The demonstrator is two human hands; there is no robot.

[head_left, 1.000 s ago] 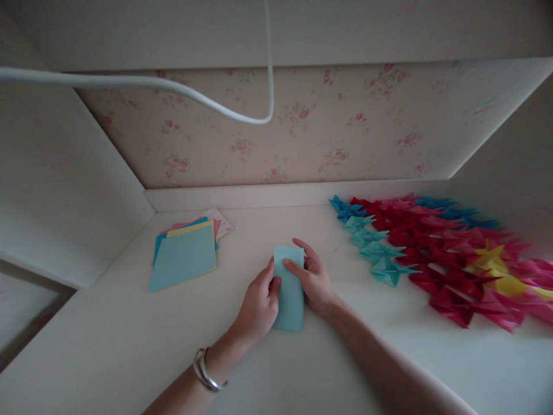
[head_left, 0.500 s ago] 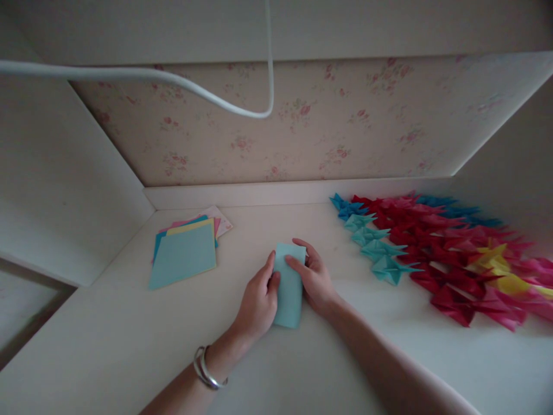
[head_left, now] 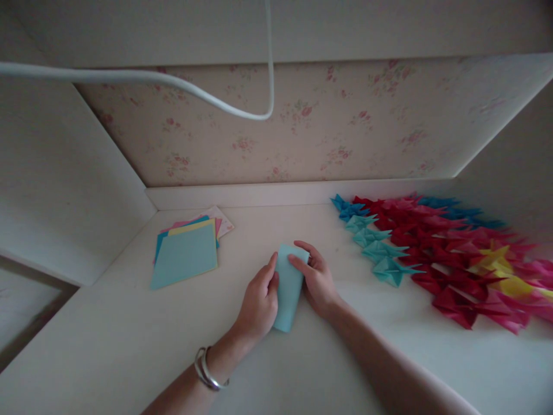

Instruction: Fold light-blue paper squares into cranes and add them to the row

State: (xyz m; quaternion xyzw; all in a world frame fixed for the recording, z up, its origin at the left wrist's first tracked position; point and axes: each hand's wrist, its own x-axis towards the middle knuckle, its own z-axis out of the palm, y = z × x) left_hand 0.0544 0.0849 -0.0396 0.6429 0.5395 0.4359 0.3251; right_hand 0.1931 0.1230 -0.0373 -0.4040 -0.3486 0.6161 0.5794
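A light blue sheet of folded paper (head_left: pixel 288 291), a narrow upright rectangle, is held between my two hands above the white table. My left hand (head_left: pixel 260 297) grips its left edge, thumb bent against the front. On the other side my right hand (head_left: pixel 317 279) pinches the upper right part, its thumb lying on the front face and its fingers behind. The fingers behind the paper are partly hidden. A silver bangle (head_left: pixel 209 372) circles my left wrist.
A fanned stack of coloured paper sheets (head_left: pixel 185 256) lies at the left. Several rows of folded paper cranes (head_left: pixel 458 248), red, pink, blue, teal and yellow, cover the right side. A white cable (head_left: pixel 207 102) hangs in front of the flowered wall (head_left: pixel 302 138).
The folded paper has tilted, its top leaning to the right and its lower end swinging slightly left. Both hands keep hold of it.
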